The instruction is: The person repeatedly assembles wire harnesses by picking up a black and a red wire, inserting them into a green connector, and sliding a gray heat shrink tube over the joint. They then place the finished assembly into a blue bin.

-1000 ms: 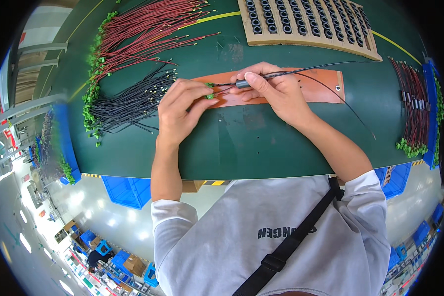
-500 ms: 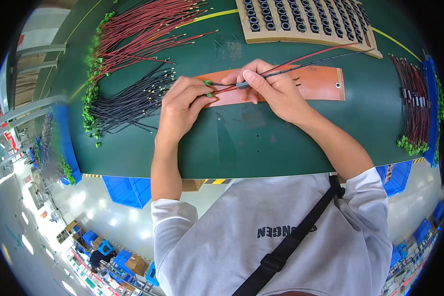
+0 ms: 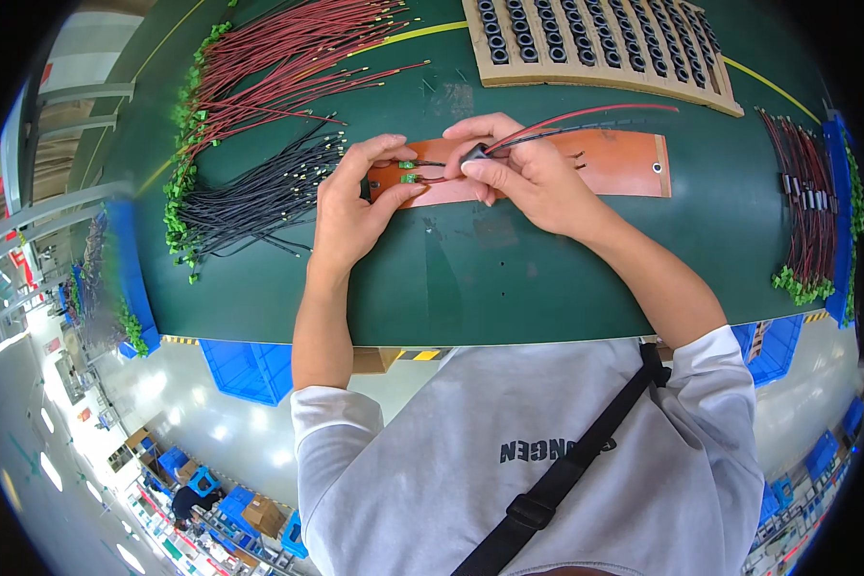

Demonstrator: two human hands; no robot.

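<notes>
Your left hand pinched the green connectors steady over the orange mat; your right hand pinched the black ring, apparently sliding it along the red and black wires.

Both forearms reach forward, left hand and right hand close together, fingers curled in pinching grips.

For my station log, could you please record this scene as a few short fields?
left hand: pinches green connectors on the wire ends
right hand: holds a small black ring with a red and black wire pair running through it
under hands: orange mat on green table
left side: red wire bundle, black wire bundle
top: cardboard tray of black rings
</notes>
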